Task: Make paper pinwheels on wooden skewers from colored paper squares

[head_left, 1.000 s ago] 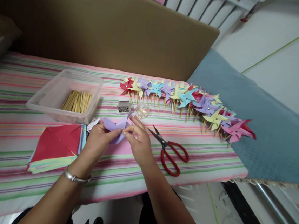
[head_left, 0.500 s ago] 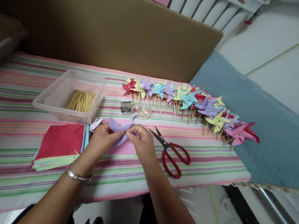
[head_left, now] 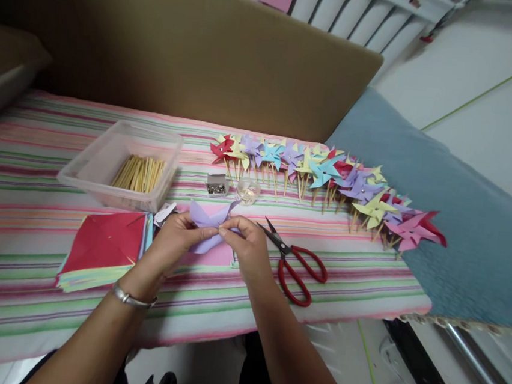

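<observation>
A purple paper pinwheel [head_left: 208, 216] with curled blades is held between both hands, above pink paper [head_left: 213, 255] on the table. My left hand [head_left: 178, 233] is closed on its left side, thumb pressed near the centre. My right hand [head_left: 247, 242] pinches at the middle of the pinwheel; whatever small piece lies under those fingertips is hidden. Just beyond stand a small box of metal pins [head_left: 217, 185] and a round clear dish [head_left: 247, 191] with tiny pale pieces. Scissors with red handles [head_left: 292, 259] lie open to the right of my right hand.
A stack of cut coloured paper [head_left: 106, 241] lies left of my hands. Behind it a clear plastic box [head_left: 90, 170] holds wooden sticks [head_left: 139, 173]. Finished pinwheels on sticks [head_left: 324, 171] line the back right of the striped cloth [head_left: 207, 317]. A brown board [head_left: 183, 46] rises behind.
Both hands and the purple pinwheel have shifted very slightly to the right in view. The fingertips still press together at its centre.
</observation>
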`<state>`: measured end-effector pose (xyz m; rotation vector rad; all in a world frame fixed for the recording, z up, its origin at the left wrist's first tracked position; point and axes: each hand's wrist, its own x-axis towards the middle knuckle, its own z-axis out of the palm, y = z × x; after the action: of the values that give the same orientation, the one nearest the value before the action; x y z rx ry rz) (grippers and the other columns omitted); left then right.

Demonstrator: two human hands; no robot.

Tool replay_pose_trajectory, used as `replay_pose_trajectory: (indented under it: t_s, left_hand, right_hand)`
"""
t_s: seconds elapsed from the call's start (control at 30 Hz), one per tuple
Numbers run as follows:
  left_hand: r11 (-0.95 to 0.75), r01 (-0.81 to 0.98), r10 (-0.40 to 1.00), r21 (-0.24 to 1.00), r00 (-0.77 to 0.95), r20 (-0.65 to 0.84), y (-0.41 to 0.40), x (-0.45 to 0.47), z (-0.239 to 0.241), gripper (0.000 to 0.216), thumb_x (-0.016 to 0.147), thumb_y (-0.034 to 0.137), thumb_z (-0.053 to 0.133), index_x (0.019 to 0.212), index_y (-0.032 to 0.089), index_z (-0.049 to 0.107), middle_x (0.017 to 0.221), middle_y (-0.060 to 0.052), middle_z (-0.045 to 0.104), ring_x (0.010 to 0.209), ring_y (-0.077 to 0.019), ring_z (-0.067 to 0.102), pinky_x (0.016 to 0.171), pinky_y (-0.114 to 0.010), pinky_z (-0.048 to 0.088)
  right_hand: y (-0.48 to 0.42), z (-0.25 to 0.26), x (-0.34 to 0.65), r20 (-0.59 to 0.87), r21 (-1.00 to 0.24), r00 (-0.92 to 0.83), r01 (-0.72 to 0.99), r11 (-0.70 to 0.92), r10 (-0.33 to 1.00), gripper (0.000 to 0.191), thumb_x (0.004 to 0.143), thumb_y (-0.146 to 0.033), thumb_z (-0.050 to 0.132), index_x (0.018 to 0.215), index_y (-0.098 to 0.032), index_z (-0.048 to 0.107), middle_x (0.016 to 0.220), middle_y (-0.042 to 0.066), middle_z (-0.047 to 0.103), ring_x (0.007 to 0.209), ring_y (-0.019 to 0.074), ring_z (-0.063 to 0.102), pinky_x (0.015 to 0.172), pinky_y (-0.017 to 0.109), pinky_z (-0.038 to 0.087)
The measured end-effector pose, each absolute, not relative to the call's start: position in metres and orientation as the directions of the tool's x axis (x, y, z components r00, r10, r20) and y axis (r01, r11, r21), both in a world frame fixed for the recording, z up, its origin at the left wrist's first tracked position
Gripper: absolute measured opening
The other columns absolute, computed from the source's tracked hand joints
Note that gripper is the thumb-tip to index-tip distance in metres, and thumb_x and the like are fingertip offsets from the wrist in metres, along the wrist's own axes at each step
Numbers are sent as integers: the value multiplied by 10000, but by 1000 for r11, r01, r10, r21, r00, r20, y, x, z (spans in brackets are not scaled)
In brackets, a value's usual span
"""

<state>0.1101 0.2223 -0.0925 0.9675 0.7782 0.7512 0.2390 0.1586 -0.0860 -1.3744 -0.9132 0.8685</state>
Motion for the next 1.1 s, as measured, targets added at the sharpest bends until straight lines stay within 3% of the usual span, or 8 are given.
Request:
replay_pose_trajectory:
  t_s: [0.33,0.73,1.1]
  left_hand:
    - [368,-207,828,906,516,-218,221,111,-94,237,520,269,852,703,179,731,684,-14,715,641,-154,637,663,-279,506]
    - [392,-264,831,881,513,-216,218,113,-97,239,517,259,854,683,159,716,663,6,687,590,-106,578,619,-234,459]
    - [416,-289,827,862,515,-227,216,114,-96,313,480,282,860,724,144,721,705,-15,680,638,-125,578,659,-258,443]
  right_hand:
    - [159,-93,240,28,-997,395,-55,54,918,38,656,-230,681,648,-205,655,642,-26,618,626,137,535,631,264,405]
    - [158,-101,244,12,-997,387,-69,42,922,52,649,-230,707,653,-195,668,640,-22,625,628,133,531,633,261,398]
    - [158,-104,245,-43,-992,363,-128,4,931,76,635,-237,731,660,-190,678,626,-19,623,614,126,513,604,253,382]
